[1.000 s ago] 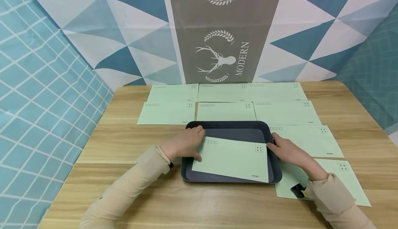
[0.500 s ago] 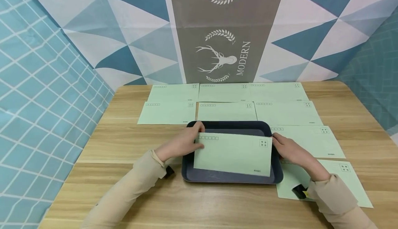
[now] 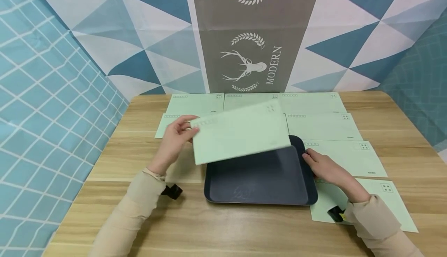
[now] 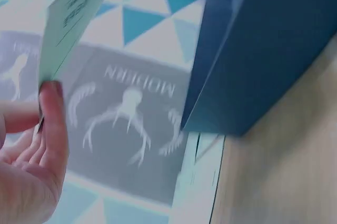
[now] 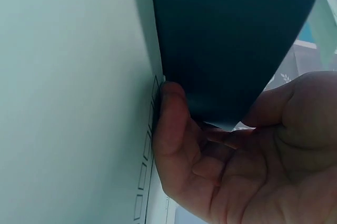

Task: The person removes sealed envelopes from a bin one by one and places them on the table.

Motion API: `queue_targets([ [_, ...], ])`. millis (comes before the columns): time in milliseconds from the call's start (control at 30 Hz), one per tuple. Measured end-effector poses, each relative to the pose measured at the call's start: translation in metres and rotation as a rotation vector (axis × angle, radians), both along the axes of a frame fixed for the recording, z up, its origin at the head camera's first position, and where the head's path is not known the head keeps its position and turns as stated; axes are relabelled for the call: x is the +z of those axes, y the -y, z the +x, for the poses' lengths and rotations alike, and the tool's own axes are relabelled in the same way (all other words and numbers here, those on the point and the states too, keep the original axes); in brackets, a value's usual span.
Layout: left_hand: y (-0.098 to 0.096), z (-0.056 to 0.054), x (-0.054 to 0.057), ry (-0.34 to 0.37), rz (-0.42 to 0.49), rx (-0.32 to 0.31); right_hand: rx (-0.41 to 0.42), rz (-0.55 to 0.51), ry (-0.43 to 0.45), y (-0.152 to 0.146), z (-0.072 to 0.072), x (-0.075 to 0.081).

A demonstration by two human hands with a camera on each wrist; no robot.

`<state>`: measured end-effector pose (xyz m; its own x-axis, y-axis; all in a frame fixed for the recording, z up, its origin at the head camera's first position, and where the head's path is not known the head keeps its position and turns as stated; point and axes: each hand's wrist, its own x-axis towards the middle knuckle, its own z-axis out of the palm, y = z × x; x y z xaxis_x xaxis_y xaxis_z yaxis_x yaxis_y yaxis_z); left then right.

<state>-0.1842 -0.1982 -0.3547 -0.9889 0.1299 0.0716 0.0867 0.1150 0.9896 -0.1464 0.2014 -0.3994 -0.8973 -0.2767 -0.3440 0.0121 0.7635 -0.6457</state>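
My left hand point(image 3: 171, 140) pinches a pale green envelope point(image 3: 241, 133) by its left edge between thumb and fingers. Tilted, the envelope hangs over the back left part of a dark blue tray point(image 3: 258, 179) and hides that corner. In the left wrist view, the thumb and fingers press on either side of the envelope point(image 4: 71, 29). At the tray's right side, my right hand point(image 3: 324, 168) grips the rim. The right wrist view has the tray wall point(image 5: 231, 34) between thumb and curled fingers, close beside an envelope point(image 5: 68, 87) lying on the table.
Several more green envelopes lie in rows along the back, such as one at the back left point(image 3: 195, 102), and down the right side, including the front right envelope point(image 3: 373, 202). The wooden table point(image 3: 223, 230) meets a patterned backdrop point(image 3: 258, 16) behind.
My left hand has lifted the envelope out of the tray and carried it up and to the left. The right hand stays at the tray's right rim.
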Motion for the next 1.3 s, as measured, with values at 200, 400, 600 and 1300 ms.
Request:
queue_targets([
  [200, 0.047, -0.02, 0.0, 0.017, 0.052, 0.174, 0.01, 0.011, 0.001, -0.001, -0.001, 0.001],
  [400, 0.097, -0.023, -0.012, 0.152, -0.209, 0.447, 0.019, 0.014, 0.012, -0.001, -0.003, 0.001],
  [600, 0.137, -0.019, -0.026, 0.243, -0.451, 0.431, 0.031, 0.027, 0.015, -0.003, -0.003, 0.002],
  [1300, 0.126, -0.026, -0.051, 0.215, -0.948, 0.263, 0.052, 0.016, -0.008, -0.001, -0.008, -0.004],
])
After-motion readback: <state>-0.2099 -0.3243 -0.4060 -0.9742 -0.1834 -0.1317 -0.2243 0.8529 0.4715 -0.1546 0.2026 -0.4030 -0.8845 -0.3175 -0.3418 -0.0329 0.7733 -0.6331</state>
